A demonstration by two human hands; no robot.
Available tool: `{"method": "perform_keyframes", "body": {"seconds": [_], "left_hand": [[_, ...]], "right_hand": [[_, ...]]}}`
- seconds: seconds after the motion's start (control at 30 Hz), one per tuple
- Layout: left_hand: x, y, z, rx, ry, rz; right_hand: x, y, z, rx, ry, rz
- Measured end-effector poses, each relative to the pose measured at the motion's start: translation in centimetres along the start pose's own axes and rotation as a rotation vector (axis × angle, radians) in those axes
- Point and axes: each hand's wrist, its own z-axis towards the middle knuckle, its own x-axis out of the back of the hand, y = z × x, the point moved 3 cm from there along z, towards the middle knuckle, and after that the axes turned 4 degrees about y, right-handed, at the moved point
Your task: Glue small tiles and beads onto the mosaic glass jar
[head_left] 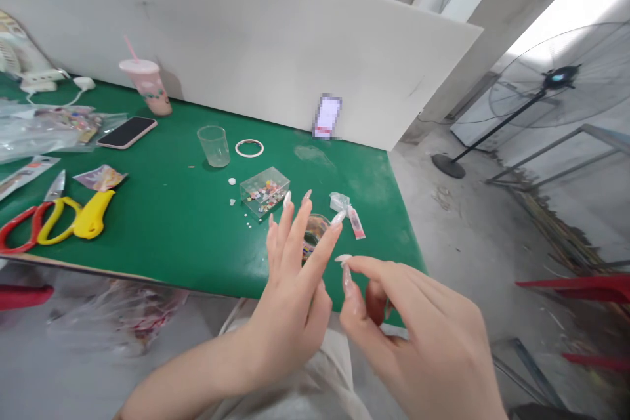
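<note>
imo go light and steady with that right hand [416,321], pinched at the tips (can't tell from here on what, if anything), with the left hand [295,295] spread by the round clear container [317,227] on the green table [162,230].

Left hand [288,282] near clear box [264,193]

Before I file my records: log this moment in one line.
left hand: open | right hand: fingers pinched, any held item unclear | box: colored bits inside | clear cup: upright
</note>
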Motion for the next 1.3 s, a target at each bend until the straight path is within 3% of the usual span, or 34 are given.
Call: {"method": "perform_keyframes", "body": {"seconds": [0.27,0.67,1.0,1.3], "left_hand": [[0.1,0.4,0.1,-0.014,0.029,0.045],[-0.9,1.1,0.0,-0.109,0.237,0.341],[-0.8,0.7,0.3,-0.066,0.194,0.356],[-0.9,0.5,0.2,-0.098,0.234,0.308]], "right_hand": [[-0.1,0.1,0.1,-0.033,0.015,-0.006],[-0.8,0.1,0.1,0.029,0.031,-0.118],[-1.7,0.6,0.0,0.005,0.014,-0.083],[-1.2,0.9,-0.2,-0.044,0.013,-0.018]]}}
